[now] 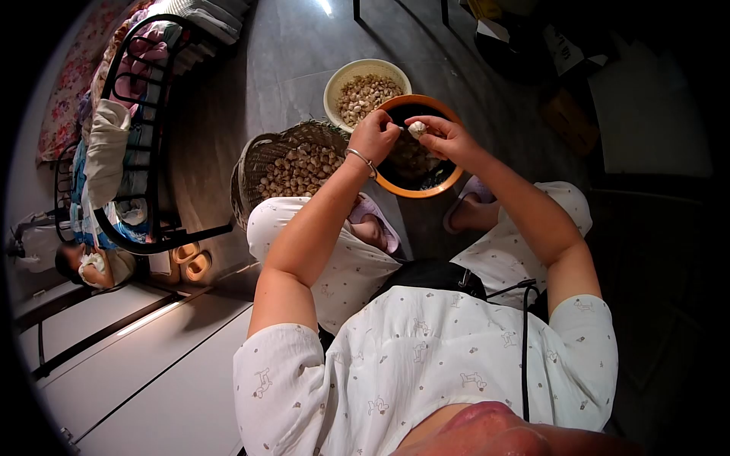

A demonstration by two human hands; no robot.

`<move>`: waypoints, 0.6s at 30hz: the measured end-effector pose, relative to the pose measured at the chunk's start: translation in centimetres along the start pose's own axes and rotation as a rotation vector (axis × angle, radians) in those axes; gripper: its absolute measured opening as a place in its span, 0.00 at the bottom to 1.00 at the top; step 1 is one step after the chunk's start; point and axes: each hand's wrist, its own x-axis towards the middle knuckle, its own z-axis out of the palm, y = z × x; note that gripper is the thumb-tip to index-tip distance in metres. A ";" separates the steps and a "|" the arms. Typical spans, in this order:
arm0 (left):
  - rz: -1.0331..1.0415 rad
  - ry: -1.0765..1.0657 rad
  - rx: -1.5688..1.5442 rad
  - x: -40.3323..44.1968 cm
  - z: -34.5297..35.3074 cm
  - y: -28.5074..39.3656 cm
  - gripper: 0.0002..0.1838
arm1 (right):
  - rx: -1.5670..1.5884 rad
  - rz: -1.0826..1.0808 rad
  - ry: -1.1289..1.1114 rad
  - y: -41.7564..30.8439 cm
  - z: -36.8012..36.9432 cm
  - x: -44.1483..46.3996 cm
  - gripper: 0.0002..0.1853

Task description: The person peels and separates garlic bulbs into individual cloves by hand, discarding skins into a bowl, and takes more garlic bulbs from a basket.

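Observation:
A whitish garlic bulb (417, 130) is held between the thumb and fingers of my right hand (449, 138), over an orange-rimmed basin (433, 191) with a dark inside. My left hand (374, 137) is closed at the basin's left edge, its fingertips pinched near the bulb; what they grip is too small to make out. Behind my left hand stands a pale yellow bowl (332, 91) holding many small garlic pieces (368, 93). To the left, a woven basket (245, 169) contains many garlic bulbs (300, 170).
My knees and slippered feet (378, 220) are close around the basin. A black metal bed frame (157, 152) with bedding stands at the left, with tan slippers (198, 266) on the floor below it. Another person (114, 266) is at the far left. Thin dark legs stand beyond the bowls.

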 end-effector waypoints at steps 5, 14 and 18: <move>-0.176 -0.233 -0.226 0.1 -0.4 0.8 0.19 | -0.058 0.006 0.028 0.4 0.0 0.0 0.19; -0.365 -0.555 -0.572 -0.6 0.1 1.3 0.17 | -0.182 -0.202 0.060 2.1 0.1 0.6 0.19; -0.335 -0.562 -0.685 -0.6 0.3 0.8 0.17 | 0.007 -0.105 0.022 0.2 0.7 0.0 0.18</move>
